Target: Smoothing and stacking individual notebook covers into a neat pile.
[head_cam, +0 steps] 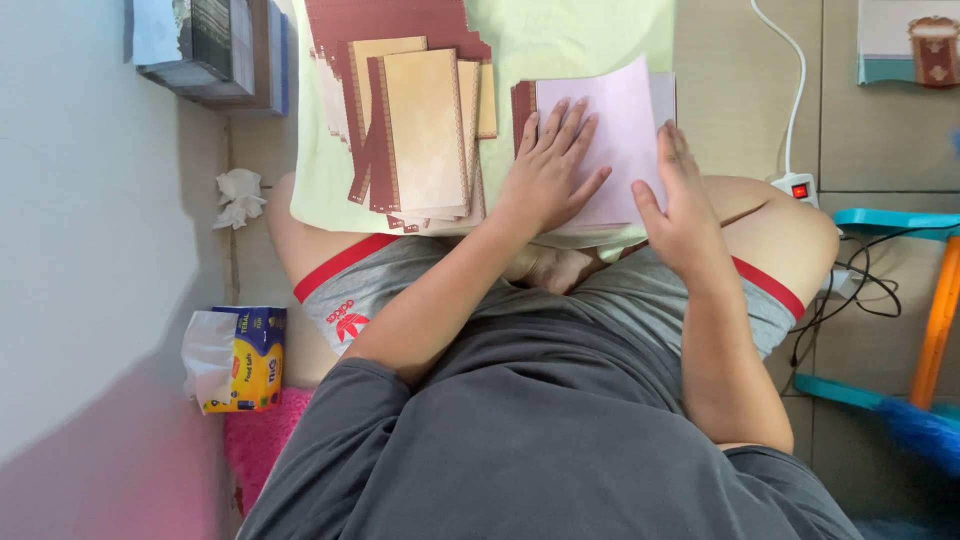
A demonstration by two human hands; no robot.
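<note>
My left hand (548,165) lies flat, fingers spread, on a pale pink sheet of paper (625,125) that tops a small stack of cards on a light green board (560,40) across my lap. My right hand (680,200) rests on the sheet's right edge, fingers straight, thumb pressing the paper. To the left of the sheet lies a fanned pile of tan cards with dark red patterned borders (420,130). Neither hand grips anything; both press down on the pink sheet.
A crumpled tissue (240,197) and a tissue pack (240,358) lie on the floor at left beside the wall. A stack of boxes (215,50) stands top left. A power strip (800,187) with cables and a teal-and-orange stool (920,300) sit at right.
</note>
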